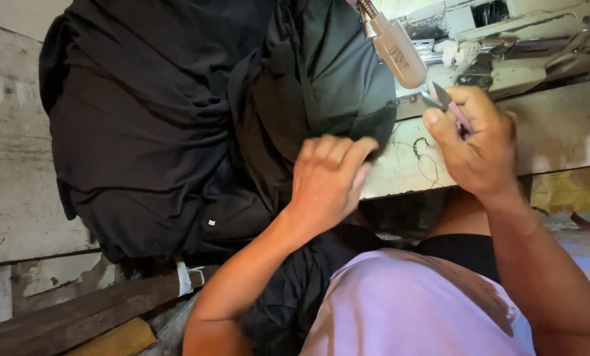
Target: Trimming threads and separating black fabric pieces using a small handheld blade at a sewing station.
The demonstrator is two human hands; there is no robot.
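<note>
The left hand (328, 181) has its fingers clenched on the heaped black cloth (176, 125) on the pale counter (558, 132); right hand (476, 142), just right, grasps small pink-handled thread snips (448, 104).

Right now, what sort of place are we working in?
Probably a small sewing workshop: a sewing machine on a worn table, heaped black fabric, and thread snips in the right hand.
</note>
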